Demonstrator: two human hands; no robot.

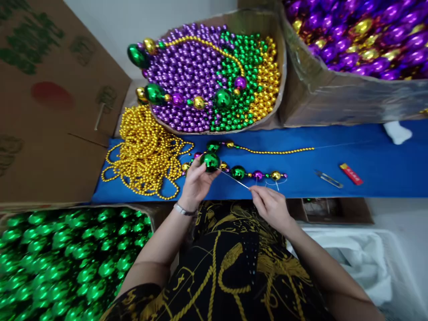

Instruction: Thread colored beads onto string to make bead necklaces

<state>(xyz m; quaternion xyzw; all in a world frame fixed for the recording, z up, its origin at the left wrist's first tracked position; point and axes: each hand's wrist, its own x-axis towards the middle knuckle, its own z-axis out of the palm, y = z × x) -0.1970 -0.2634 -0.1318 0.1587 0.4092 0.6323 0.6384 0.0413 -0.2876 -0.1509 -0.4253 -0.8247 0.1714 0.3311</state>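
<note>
My left hand (pixel 195 180) is closed on a large shiny green bead (pixel 210 161) above the blue cloth. In my right hand (pixel 271 206), the fingers pinch a long thin needle (pixel 236 179), which slants up to the green bead's side; whether its tip is inside cannot be made out. Just behind the bead lies a part-strung necklace of large green, purple and gold beads (pixel 238 172). One end of it carries a run of small gold beads (pixel 277 151), with bare thread trailing right. A loose white thread (pixel 272 183) curls near the purple end bead.
Strands of gold beads (pixel 143 151) are heaped at left. A box of purple, green and gold beads (pixel 281 89) holds a finished-looking necklace on top. Thread snips (pixel 329 179) and a red packet (pixel 351 174) lie right. Large green beads (pixel 73 263) fill a box lower left.
</note>
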